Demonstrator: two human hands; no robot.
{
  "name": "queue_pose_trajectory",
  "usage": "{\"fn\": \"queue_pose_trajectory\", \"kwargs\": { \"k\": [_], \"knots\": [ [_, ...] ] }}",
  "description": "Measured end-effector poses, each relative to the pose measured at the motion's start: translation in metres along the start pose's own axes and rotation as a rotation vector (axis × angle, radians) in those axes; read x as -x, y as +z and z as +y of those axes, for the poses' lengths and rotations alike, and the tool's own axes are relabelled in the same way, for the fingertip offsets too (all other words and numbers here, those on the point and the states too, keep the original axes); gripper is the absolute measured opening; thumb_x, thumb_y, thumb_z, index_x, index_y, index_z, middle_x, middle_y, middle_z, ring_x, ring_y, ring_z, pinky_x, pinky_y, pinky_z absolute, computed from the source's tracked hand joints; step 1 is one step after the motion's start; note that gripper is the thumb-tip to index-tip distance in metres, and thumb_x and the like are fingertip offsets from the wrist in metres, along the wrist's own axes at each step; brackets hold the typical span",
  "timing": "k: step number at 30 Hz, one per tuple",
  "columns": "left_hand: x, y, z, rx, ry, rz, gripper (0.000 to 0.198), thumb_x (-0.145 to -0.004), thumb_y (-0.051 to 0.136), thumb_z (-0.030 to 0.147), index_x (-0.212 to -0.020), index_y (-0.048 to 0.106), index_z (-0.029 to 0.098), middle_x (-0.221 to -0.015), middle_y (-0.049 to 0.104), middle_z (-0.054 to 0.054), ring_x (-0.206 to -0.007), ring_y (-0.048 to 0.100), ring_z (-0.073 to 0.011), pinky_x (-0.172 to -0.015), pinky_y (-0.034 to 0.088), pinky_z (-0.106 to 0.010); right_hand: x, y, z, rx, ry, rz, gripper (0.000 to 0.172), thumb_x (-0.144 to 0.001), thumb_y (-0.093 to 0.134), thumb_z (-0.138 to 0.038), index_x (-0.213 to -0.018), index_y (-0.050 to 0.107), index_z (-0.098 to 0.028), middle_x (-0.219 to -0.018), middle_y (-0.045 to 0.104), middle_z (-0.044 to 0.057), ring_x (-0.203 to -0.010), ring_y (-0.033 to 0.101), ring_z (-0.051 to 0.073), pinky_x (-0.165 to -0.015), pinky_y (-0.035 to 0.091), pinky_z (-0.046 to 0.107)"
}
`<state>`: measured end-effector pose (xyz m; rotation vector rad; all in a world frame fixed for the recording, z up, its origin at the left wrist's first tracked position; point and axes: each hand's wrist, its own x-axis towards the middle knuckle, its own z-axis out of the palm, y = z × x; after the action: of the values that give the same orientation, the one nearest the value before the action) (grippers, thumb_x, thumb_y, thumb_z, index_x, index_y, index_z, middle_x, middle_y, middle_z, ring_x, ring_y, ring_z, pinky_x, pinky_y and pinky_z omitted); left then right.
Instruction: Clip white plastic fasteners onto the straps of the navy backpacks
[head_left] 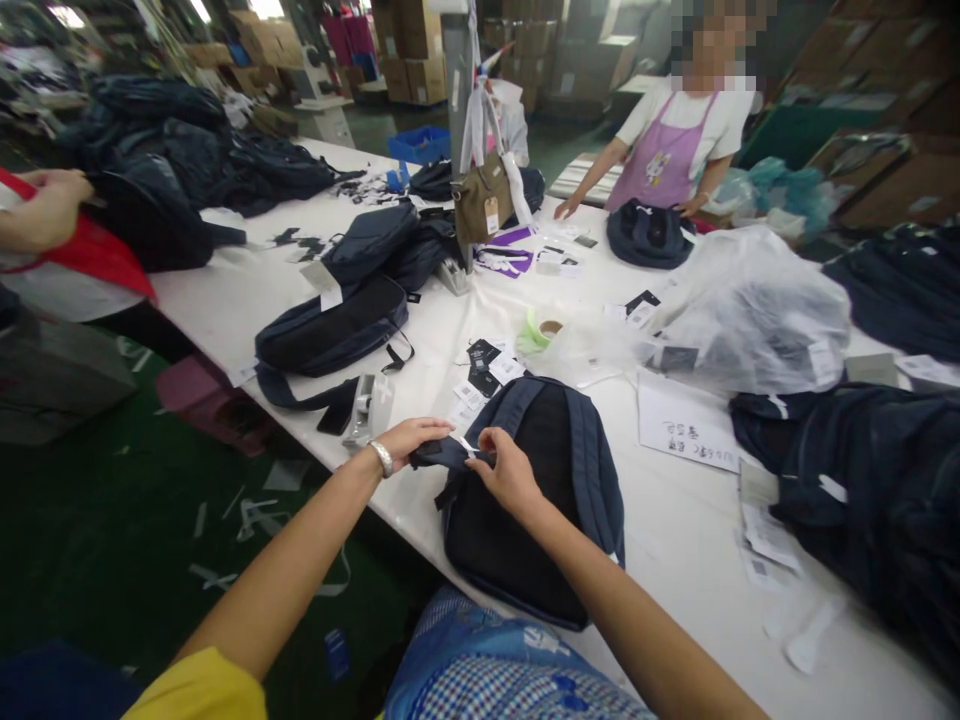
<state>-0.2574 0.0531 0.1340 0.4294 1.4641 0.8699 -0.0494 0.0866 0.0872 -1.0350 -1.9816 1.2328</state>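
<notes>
A dark navy backpack (pixel 536 490) lies on the white table before me, its black back panel and shoulder straps facing up. My left hand (pixel 412 440), with a silver bracelet at the wrist, is closed on a dark strap of the backpack, lifted at its left side. Thumb and fingers of my right hand (pixel 510 475) pinch the same strap beside a thin white strip (pixel 466 446). Whether the strip is fixed to the strap I cannot tell. Several black and white hang tags (pixel 487 365) lie just beyond the backpack. A tape dispenser (pixel 365 405) stands near my left hand.
Navy bags (pixel 330 325) lie ahead left, and more are heaped at the right (pixel 862 490). A plastic-wrapped bundle (pixel 757 310), a handwritten sheet (pixel 686 420) and a tape roll (pixel 551 328) are on the table. A co-worker in a purple apron (pixel 664 150) stands opposite; another person's hand (pixel 56 190) is at left.
</notes>
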Motion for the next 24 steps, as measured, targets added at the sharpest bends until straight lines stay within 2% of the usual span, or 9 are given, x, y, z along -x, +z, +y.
{"fn": "queue_pose_trajectory", "kwargs": {
  "k": [2,5,7,9,11,13,18,21,24],
  "knots": [
    [-0.012,0.003,0.003,0.056,-0.032,-0.026,0.025,-0.061,0.077,0.023,-0.084,0.073,0.014,-0.074,0.071,-0.008,-0.058,0.062,-0.0149,-0.051,0.046,-0.023,-0.006,-0.001,-0.004,-0.042,-0.029,-0.081,0.031,-0.078,0.062,-0.029,-0.108,0.057,-0.023,-0.107,0.060,0.006,-0.095,0.058,0.020,-0.086,0.047,0.036],
    [-0.027,0.008,0.004,0.220,-0.085,-0.075,0.018,-0.067,0.074,0.024,-0.081,0.071,0.012,-0.074,0.071,-0.008,-0.061,0.064,-0.0163,-0.057,0.050,-0.026,-0.010,-0.002,-0.003,-0.177,-0.029,-0.224,0.051,-0.082,0.060,-0.034,-0.130,0.047,-0.026,-0.127,0.056,0.007,-0.115,0.053,0.024,-0.098,0.042,0.041],
    [-0.033,0.011,0.003,0.345,-0.082,-0.131,0.022,-0.072,0.071,0.030,-0.083,0.070,0.011,-0.080,0.071,-0.011,-0.070,0.067,-0.0188,-0.066,0.053,-0.029,-0.013,-0.001,0.002,-0.235,0.032,-0.205,0.060,-0.080,0.063,-0.038,-0.135,0.044,-0.025,-0.131,0.054,0.006,-0.119,0.050,0.026,-0.103,0.037,0.043],
    [-0.038,0.013,-0.004,0.389,-0.001,-0.130,0.029,-0.075,0.070,0.036,-0.089,0.068,0.011,-0.087,0.071,-0.013,-0.078,0.068,-0.0210,-0.072,0.054,-0.032,-0.016,0.002,0.011,-0.303,0.159,-0.095,0.052,-0.081,0.060,-0.043,-0.128,0.051,-0.022,-0.124,0.060,0.007,-0.112,0.055,0.026,-0.100,0.040,0.042],
    [-0.041,0.014,-0.020,0.311,0.128,-0.002,0.032,-0.074,0.070,0.040,-0.090,0.066,0.013,-0.086,0.070,-0.012,-0.077,0.068,-0.0211,-0.071,0.055,-0.033,-0.020,0.006,0.019,-0.391,0.318,0.000,0.041,-0.085,0.052,-0.047,-0.113,0.061,-0.017,-0.108,0.067,0.008,-0.098,0.061,0.024,-0.089,0.046,0.039],
    [-0.042,0.014,-0.047,0.137,0.240,0.127,0.030,-0.073,0.070,0.041,-0.086,0.065,0.014,-0.080,0.069,-0.009,-0.072,0.067,-0.0199,-0.066,0.055,-0.031,-0.021,0.010,0.025,-0.501,0.438,0.045,0.040,-0.085,0.051,-0.050,-0.102,0.064,-0.015,-0.096,0.069,0.008,-0.087,0.062,0.023,-0.080,0.048,0.036],
    [-0.045,0.026,-0.114,-0.306,0.414,0.128,0.031,-0.069,0.072,0.035,-0.095,0.068,0.018,-0.090,0.071,-0.007,-0.081,0.066,-0.0199,-0.074,0.054,-0.032,-0.020,0.018,0.026,-0.780,0.512,0.116,0.035,-0.081,0.060,-0.047,-0.099,0.065,-0.017,-0.094,0.069,0.006,-0.083,0.062,0.020,-0.076,0.046,0.031],
    [-0.049,0.037,-0.127,-0.373,0.455,0.206,0.031,-0.071,0.071,0.036,-0.096,0.068,0.018,-0.088,0.071,-0.006,-0.080,0.066,-0.0196,-0.075,0.053,-0.032,-0.019,0.018,0.022,-0.832,0.522,0.146,0.035,-0.081,0.063,-0.047,-0.101,0.066,-0.019,-0.097,0.069,0.004,-0.087,0.061,0.020,-0.077,0.045,0.030],
    [-0.053,0.043,-0.122,-0.279,0.471,0.182,0.026,-0.078,0.063,0.038,-0.093,0.069,0.018,-0.088,0.072,-0.006,-0.079,0.067,-0.0186,-0.077,0.053,-0.031,-0.020,0.018,0.021,-0.850,0.538,0.153,0.035,-0.079,0.064,-0.049,-0.099,0.067,-0.020,-0.096,0.069,0.004,-0.087,0.062,0.020,-0.076,0.045,0.030]
  ]
}}
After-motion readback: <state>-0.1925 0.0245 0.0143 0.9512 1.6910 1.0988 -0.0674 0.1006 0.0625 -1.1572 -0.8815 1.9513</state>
